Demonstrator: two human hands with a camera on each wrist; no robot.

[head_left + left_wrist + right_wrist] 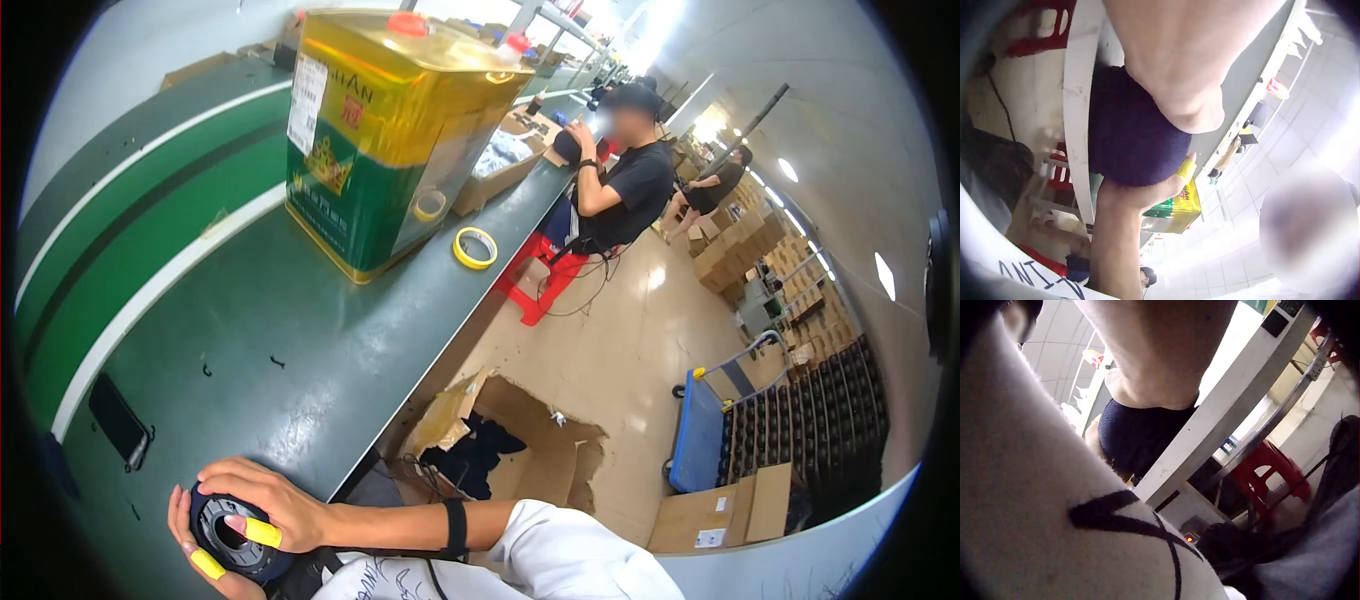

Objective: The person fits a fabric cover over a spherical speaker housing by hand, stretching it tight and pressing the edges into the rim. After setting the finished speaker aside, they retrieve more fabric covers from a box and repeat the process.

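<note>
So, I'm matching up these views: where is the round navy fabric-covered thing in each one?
Head: round navy thing, bottom left.
Left wrist: round navy thing, just left of centre.
Right wrist: round navy thing, near centre.
Shared landmark: red plastic stools.

Head view: from both hands (270, 508), a low lane runs over the green bench (300, 340) toward the tall tin (390, 150), with small black scraps (277, 362) in it. The upright tin blocks straight passage beyond. To its right, the tape roll (478, 262) narrows the way along the bench edge (424, 377); a carton (490, 188) obstructs farther on. On the left, the phone (120, 422) and white rail (133, 313) bound the lane. Off the edge, a torn box (565, 450) occupies the floor.
</note>
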